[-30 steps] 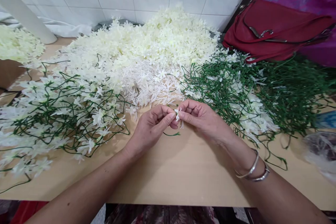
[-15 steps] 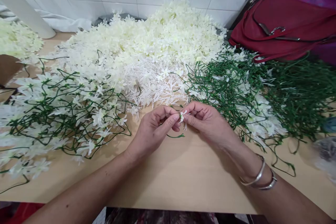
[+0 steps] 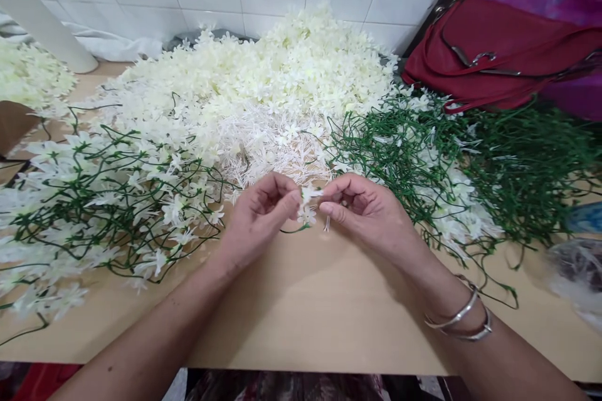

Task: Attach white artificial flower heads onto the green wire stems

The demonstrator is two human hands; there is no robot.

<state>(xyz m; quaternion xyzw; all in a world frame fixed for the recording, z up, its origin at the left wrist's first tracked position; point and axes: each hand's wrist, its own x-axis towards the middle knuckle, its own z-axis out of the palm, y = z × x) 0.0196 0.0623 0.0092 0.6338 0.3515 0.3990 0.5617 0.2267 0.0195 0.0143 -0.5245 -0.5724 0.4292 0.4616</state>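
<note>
Pinching: upper white bloom [image 3: 310, 195] in left hand [image 3: 256, 219], grip closed with thumb against bent index finger.
Left pose: reaching in from lower left, wrist low, fingers curled inward.
Right hand [image 3: 376, 216]: angled in from lower right, index fingertip right at the petals, thumb parted below, other fingers curled; grip on white strands [image 3: 328, 223] under the thumb, cannot tell.
Bloom's place: between both hands, above the counter [image 3: 301, 319], near the middle.
Just below: second white bloom [image 3: 306, 215], plus one green stem [image 3: 295, 230]; joined or separate, can't tell.
Wrist: two silver bangles [image 3: 463, 319] on the right.
Left side: white flowers on green stems [image 3: 117, 200], too many to count.
Back: one large heap of cream blossoms [image 3: 301, 69].
Right side: tangled green stems [image 3: 390, 150], uncountable; one red bag [image 3: 493, 53] behind, metal clasp showing.
</note>
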